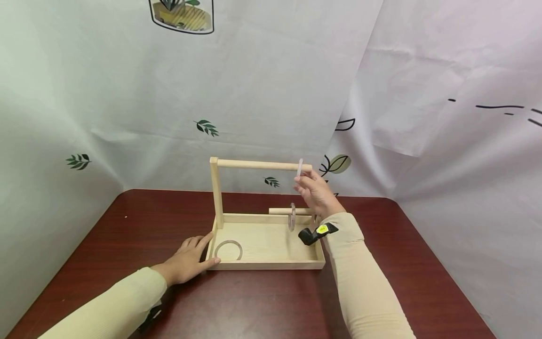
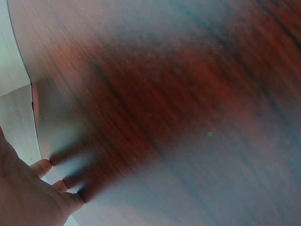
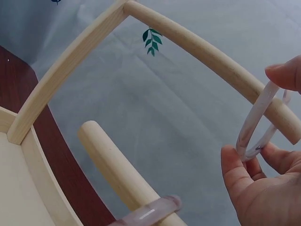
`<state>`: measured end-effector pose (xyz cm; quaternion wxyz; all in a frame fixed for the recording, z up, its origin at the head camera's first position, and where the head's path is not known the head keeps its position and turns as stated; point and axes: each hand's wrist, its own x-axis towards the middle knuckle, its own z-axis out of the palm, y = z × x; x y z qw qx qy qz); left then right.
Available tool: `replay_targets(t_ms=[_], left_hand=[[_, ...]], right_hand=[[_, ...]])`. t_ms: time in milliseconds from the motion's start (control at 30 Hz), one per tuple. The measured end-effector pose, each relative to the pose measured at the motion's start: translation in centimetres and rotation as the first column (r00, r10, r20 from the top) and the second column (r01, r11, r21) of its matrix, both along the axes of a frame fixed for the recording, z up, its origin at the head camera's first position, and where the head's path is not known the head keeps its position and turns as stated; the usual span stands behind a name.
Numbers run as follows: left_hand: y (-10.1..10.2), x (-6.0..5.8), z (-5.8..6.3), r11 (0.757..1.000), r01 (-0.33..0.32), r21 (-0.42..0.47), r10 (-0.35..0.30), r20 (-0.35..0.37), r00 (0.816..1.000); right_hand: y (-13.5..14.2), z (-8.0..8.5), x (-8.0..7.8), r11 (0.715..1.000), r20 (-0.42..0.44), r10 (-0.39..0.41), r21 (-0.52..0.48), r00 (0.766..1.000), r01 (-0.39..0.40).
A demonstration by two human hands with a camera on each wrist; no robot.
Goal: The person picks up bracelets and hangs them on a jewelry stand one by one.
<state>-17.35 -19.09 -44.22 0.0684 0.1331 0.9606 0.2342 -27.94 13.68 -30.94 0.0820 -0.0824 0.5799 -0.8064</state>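
Observation:
A pale, translucent bangle (image 1: 299, 167) encircles the upper wooden rod (image 1: 258, 165) near its free right end. My right hand (image 1: 315, 192) pinches it between thumb and fingertips, as the right wrist view shows close up. On the lower rod (image 3: 113, 162) hangs a second bangle (image 1: 292, 217) of greyish-purple tint. A third bangle (image 1: 229, 241) is in the left front corner of the wooden tray (image 1: 271, 266) that forms the stand's base. My left hand (image 1: 189, 258) rests at that corner, thumb along the front rim and fingers spread by the left wall.
An upright post (image 1: 217, 193) joins the tray's left side to the upper rod. The stand sits on a dark red-brown table (image 1: 262, 306). White cloth (image 1: 271, 84) with printed leaves hangs behind and beside the table.

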Motion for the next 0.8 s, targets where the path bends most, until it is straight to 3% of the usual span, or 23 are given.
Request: replay_targets(t_ms=[433, 800], left_hand=[[0.0, -0.1, -0.1, 1.000, -0.001, 0.006, 0.001, -0.002, 1.000], [-0.1, 0.0, -0.1, 1.000, 0.000, 0.006, 0.000, -0.002, 1.000]], right_hand=[[-1.5, -0.2, 0.1, 1.000, 0.032, 0.006, -0.022, 0.999, -0.006], [-2.8, -0.1, -0.2, 1.000, 0.011, 0.026, -0.002, 1.000, -0.026]])
